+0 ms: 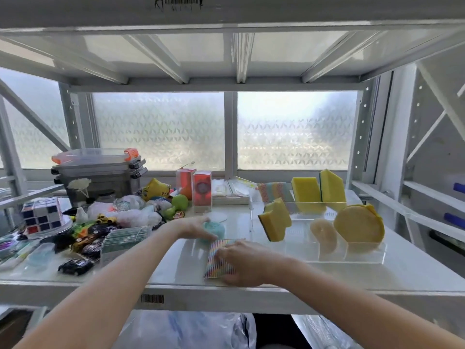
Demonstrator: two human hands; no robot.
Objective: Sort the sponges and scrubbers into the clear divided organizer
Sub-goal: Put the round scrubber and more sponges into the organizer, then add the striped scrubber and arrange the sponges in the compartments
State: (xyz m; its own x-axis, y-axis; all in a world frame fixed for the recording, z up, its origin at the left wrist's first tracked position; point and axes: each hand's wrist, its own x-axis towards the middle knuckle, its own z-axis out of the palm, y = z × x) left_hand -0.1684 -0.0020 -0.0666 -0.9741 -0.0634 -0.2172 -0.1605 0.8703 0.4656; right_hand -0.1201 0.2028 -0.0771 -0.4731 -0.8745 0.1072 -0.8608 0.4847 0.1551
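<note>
Our right hand (241, 263) presses flat, fingers spread, on the striped cloth (221, 258); at eleven o'clock, our left hand (195, 226) cups the teal scrubber (215, 229).

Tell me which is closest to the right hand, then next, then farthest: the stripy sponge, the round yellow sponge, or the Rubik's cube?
From the right hand, in the head view:
1. Stripy sponge: right under the hand, touching it.
2. Round yellow sponge: to the right, standing in the clear organizer.
3. Rubik's cube: far left, in the toy pile.
</note>
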